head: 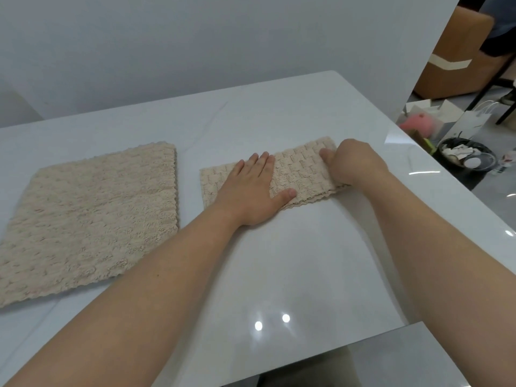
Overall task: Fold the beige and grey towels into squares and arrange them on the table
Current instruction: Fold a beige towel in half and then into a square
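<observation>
Two beige towels, woven brick-like texture: large towel [89,216] left, folded towel [296,174] centre; glossy white table [307,261]; pale grey wall [195,37].

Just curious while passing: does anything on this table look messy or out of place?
Nothing stands out. The flat towel lies tidy at left; the left hand presses the folded strip and the right hand grips its end.
</observation>
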### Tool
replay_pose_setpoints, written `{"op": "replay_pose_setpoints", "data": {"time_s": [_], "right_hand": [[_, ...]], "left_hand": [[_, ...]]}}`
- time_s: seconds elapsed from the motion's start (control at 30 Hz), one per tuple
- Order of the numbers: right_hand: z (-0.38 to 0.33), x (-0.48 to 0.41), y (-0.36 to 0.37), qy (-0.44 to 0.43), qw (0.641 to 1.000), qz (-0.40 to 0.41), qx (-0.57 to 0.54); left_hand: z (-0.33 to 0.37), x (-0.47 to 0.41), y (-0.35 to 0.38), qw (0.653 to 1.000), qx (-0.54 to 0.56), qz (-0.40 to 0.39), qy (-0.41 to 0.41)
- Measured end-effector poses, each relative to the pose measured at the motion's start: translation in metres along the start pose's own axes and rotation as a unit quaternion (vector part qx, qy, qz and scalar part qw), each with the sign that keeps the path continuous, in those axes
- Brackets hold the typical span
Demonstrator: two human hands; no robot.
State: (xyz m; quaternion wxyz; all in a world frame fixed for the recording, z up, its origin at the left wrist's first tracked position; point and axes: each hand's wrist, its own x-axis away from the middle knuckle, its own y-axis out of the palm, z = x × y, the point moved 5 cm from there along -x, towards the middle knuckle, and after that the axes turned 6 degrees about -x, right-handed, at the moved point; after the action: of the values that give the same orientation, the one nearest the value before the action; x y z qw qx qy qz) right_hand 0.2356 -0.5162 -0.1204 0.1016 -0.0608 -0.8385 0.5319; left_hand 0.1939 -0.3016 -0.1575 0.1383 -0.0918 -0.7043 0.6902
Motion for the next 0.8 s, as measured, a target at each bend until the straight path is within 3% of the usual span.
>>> {"op": "replay_pose_setpoints", "data": {"time_s": [0.17,0.5,0.6,0.8], "right_hand": [[-0.011,0.008,-0.026,-0.045,0.998,0.016,-0.049],[-0.018,0.032,-0.045,-0.129,0.989,0.049,0.042],[-0.017,0.037,-0.043,-0.133,0.989,0.056,0.040],[-0.017,0.045,-0.042,-0.134,0.988,0.063,0.035]], "left_hand": [[0.013,0.006,0.001,1.000,0.018,0.002,-0.021],[0.039,0.027,-0.007,0.991,0.113,0.010,-0.070],[0.027,0.021,-0.030,0.994,0.096,0.049,-0.034],[0.019,0.023,-0.034,0.998,0.058,-0.022,0.024]]}}
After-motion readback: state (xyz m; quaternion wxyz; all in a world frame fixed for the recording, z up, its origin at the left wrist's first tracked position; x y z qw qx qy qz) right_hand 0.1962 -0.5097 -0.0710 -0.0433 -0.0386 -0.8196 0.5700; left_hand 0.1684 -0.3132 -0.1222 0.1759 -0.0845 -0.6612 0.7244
